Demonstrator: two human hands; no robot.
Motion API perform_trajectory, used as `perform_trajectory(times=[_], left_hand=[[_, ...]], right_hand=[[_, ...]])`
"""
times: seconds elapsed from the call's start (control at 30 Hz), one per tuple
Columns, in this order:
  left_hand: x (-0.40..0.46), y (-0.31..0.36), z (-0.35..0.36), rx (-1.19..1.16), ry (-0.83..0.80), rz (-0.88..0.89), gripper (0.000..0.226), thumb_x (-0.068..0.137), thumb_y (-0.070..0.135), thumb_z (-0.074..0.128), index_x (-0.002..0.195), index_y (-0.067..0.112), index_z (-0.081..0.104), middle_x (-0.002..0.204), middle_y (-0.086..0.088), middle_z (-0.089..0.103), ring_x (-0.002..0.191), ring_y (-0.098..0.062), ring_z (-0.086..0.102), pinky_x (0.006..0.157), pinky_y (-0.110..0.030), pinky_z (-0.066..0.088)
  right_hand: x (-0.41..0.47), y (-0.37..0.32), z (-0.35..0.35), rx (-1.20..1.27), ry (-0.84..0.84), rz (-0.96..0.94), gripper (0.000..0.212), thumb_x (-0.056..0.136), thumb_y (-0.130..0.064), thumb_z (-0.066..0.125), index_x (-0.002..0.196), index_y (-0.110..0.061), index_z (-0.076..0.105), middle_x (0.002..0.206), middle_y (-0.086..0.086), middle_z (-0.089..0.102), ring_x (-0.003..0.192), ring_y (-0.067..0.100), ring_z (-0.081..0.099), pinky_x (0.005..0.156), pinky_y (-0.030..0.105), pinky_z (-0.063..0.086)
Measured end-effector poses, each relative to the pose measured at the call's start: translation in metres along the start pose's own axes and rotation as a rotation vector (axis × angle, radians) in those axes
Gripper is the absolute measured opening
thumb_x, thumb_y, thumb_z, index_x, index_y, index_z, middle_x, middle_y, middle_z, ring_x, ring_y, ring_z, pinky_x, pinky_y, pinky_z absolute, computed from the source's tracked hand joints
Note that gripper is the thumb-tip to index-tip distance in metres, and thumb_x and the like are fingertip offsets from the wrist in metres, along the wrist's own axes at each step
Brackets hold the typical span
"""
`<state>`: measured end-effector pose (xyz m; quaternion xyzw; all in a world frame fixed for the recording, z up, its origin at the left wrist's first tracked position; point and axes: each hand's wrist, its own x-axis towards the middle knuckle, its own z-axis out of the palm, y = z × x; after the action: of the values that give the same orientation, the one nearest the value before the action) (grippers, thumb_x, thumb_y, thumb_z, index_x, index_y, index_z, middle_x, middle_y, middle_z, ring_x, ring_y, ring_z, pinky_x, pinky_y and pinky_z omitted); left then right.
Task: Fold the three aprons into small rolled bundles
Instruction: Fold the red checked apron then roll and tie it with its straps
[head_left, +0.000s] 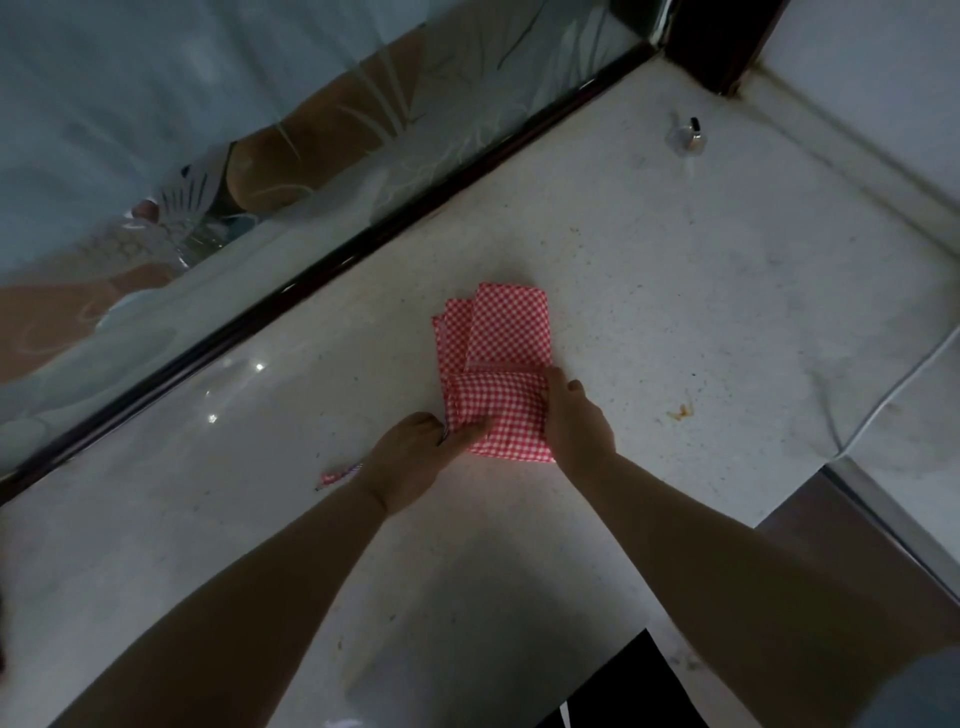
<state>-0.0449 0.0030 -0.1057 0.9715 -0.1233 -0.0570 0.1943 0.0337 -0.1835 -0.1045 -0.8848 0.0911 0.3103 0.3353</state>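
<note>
The apron (498, 364) — red-and-white check — lies folded into a narrow strip near the middle of the pale speckled bench (675, 291). Its near end is turned over on itself into a thick fold. My left hand (415, 457) grasps that fold at its left edge, thumb on top and fingers curled under the cloth. My right hand (574, 415) grasps the fold's right edge, fingers tucked around it. The far end of the strip lies flat, its layers slightly fanned at the left. A strap end (337, 474) shows on the bench just left of my left wrist. A small clear bottle (687, 136) stands well apart near the far corner. A white cable (893, 389) runs along the right side — beside a small orange stain (681, 412).
</note>
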Motion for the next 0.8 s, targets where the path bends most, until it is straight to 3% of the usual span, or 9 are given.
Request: perform_trajectory(times=[0.07, 0.13, 0.2, 0.33, 0.43, 0.57, 0.63, 0.7, 0.8], left_hand=[[-0.012, -0.019, 0.015, 0.164, 0.077, 0.174, 0.044, 0.085, 0.022, 0.048, 0.129, 0.024, 0.046, 0.068, -0.002, 0.060, 0.058, -0.019, 0.056, 0.060, -0.028, 0.047], [-0.023, -0.019, 0.022, 0.243, 0.140, 0.073, 0.045, 0.087, 0.033, 0.049, 0.132, 0.028, 0.046, 0.088, -0.009, 0.060, 0.073, -0.026, 0.057, 0.066, -0.034, 0.049], [-0.029, -0.008, 0.029, 0.307, 0.259, 0.020, 0.046, 0.087, 0.042, 0.054, 0.129, 0.024, 0.049, 0.114, -0.012, 0.051, 0.096, -0.031, 0.053, 0.080, -0.042, 0.049], [-0.011, 0.017, 0.031, 0.307, 0.135, 0.023, 0.060, 0.089, 0.037, 0.054, 0.142, 0.016, 0.038, 0.153, -0.012, 0.028, 0.138, -0.041, 0.028, 0.109, -0.061, 0.025], [-0.003, 0.027, 0.031, 0.263, -0.040, -0.042, 0.071, 0.081, 0.033, 0.060, 0.145, 0.013, 0.037, 0.152, -0.017, 0.030, 0.140, -0.041, 0.024, 0.106, -0.060, 0.031], [-0.010, 0.027, 0.030, 0.126, -0.180, -0.147, 0.084, 0.075, 0.027, 0.071, 0.146, 0.016, 0.028, 0.149, -0.018, 0.035, 0.135, -0.039, 0.036, 0.100, -0.053, 0.044], [-0.009, 0.029, 0.031, 0.091, -0.178, -0.168, 0.084, 0.077, 0.022, 0.068, 0.148, 0.016, 0.023, 0.153, -0.016, 0.027, 0.140, -0.037, 0.028, 0.106, -0.050, 0.040], [-0.007, 0.027, 0.026, 0.040, -0.208, -0.164, 0.081, 0.081, 0.023, 0.060, 0.150, 0.017, 0.019, 0.155, -0.013, 0.022, 0.143, -0.034, 0.022, 0.110, -0.047, 0.035], [-0.011, 0.018, 0.013, -0.156, -0.186, -0.192, 0.071, 0.081, 0.026, 0.051, 0.148, 0.019, 0.027, 0.151, -0.011, 0.032, 0.137, -0.032, 0.034, 0.110, -0.044, 0.036]], right_hand=[[0.000, -0.001, -0.001, 0.049, -0.014, 0.048, 0.067, 0.096, -0.061, 0.008, 0.141, -0.019, 0.035, 0.135, 0.007, 0.052, 0.120, 0.030, 0.053, 0.101, 0.041, 0.040], [-0.004, -0.004, -0.003, 0.022, -0.033, 0.057, 0.064, 0.098, -0.057, 0.008, 0.140, -0.018, 0.035, 0.133, 0.009, 0.053, 0.117, 0.030, 0.054, 0.100, 0.041, 0.041], [-0.005, -0.005, -0.002, -0.110, -0.034, -0.044, 0.053, 0.101, -0.047, 0.013, 0.139, -0.017, 0.032, 0.131, 0.011, 0.053, 0.106, 0.030, 0.057, 0.095, 0.044, 0.045], [-0.007, -0.001, 0.000, -0.464, 0.008, -0.299, 0.053, 0.101, -0.040, 0.031, 0.145, -0.012, 0.021, 0.132, 0.014, 0.050, 0.102, 0.030, 0.063, 0.089, 0.041, 0.053], [-0.002, 0.011, 0.002, -0.688, 0.103, -0.502, 0.062, 0.094, -0.041, 0.050, 0.145, -0.014, 0.026, 0.129, 0.015, 0.050, 0.094, 0.026, 0.065, 0.078, 0.036, 0.055], [0.007, 0.016, 0.002, -0.633, 0.337, -0.846, 0.061, 0.076, -0.046, 0.071, 0.123, -0.009, 0.056, 0.120, 0.018, 0.059, 0.101, 0.035, 0.062, 0.080, 0.045, 0.056], [0.005, 0.029, 0.009, -0.657, 0.160, -1.053, 0.074, 0.077, -0.060, 0.061, 0.130, -0.009, 0.051, 0.132, 0.018, 0.053, 0.120, 0.036, 0.052, 0.098, 0.051, 0.046], [0.008, 0.042, 0.012, -0.730, 0.010, -1.117, 0.093, 0.072, -0.071, 0.054, 0.139, -0.009, 0.040, 0.142, 0.017, 0.044, 0.134, 0.035, 0.039, 0.110, 0.051, 0.033], [0.010, 0.038, 0.002, -0.611, -0.081, -1.064, 0.077, 0.074, -0.048, 0.070, 0.134, -0.007, 0.045, 0.133, 0.015, 0.054, 0.125, 0.033, 0.050, 0.100, 0.047, 0.046]])
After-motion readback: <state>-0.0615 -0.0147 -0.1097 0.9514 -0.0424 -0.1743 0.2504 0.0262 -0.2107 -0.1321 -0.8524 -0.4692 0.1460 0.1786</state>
